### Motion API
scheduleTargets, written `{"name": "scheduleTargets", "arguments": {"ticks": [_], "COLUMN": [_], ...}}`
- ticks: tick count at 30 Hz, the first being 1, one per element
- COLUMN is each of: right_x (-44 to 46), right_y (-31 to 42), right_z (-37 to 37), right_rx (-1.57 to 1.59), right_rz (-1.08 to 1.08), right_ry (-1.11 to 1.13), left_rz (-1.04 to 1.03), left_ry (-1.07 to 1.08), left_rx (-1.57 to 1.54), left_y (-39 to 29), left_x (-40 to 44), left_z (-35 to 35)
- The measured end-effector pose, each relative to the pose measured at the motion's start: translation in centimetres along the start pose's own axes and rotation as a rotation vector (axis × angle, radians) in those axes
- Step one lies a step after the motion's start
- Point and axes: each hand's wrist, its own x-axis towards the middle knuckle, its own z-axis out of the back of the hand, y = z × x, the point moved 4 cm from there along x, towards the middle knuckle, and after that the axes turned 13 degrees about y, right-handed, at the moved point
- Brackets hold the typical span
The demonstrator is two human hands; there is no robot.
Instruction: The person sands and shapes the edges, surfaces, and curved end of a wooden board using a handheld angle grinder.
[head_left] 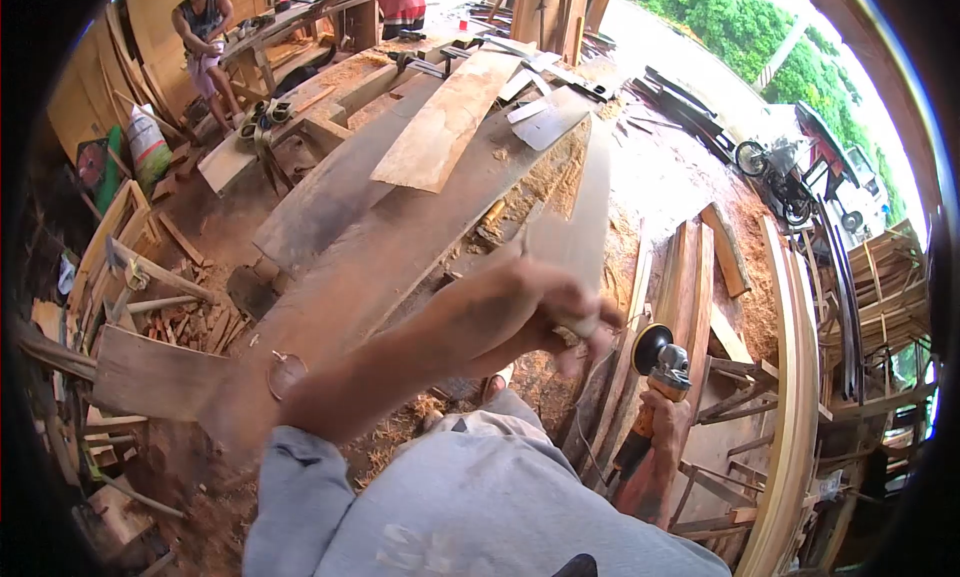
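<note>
My right hand (665,417) is wrapped round the orange and grey body of a power sander (668,373), whose round black pad (652,349) points up and to the left. My left hand (565,302) is stretched across in front of my body, left of the sander, and is smeared by motion. Whether its fingers hold anything cannot be made out. A thin cable (582,417) runs beside the sander. Beyond my left hand lie long wide boards (345,252) with sawdust (530,192) between them.
Timber beams (785,397) stand along the right, near a parked motorcycle (775,167). A loose plank (450,117) lies across the boards ahead. Wood frames and scraps (150,267) fill the left. One person (205,37) stands far left, another (400,2) at the top.
</note>
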Motion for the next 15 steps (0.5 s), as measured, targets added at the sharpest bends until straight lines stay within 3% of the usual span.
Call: {"name": "scheduleTargets", "arguments": {"ticks": [3,5,6,7,10,15], "right_x": [-0.2,0.6,0.3,0.1,0.3,-0.1], "right_y": [1.5,0.9,1.3,1.9,3.0,6.4], "right_z": [-0.7,-0.5,-1.1,-1.5,-3.8,-11.5], "right_rx": [-0.002,-0.025,-0.037,-0.042,-0.209,-0.493], "right_rz": [0.074,0.061,0.059,0.02,-0.034,-0.019], "right_ry": [-0.012,0.002,0.016,0.074,0.165,0.436], "left_rz": [0.255,0.332,0.285,0.486,0.533,0.427], "left_ry": [-0.137,-0.283,-0.495,-0.684,-0.828,-0.941], "left_rx": [0.329,0.372,0.62,1.044,1.065,0.994], "left_y": [4.1,10.4,12.5,16.7,25.2,30.4], "left_x": [-2.7,-5.5,-6.6,-8.4,-10.6,-10.4], "left_z": [3.8,9.9,11.4,15.9,22.0,23.1]}}
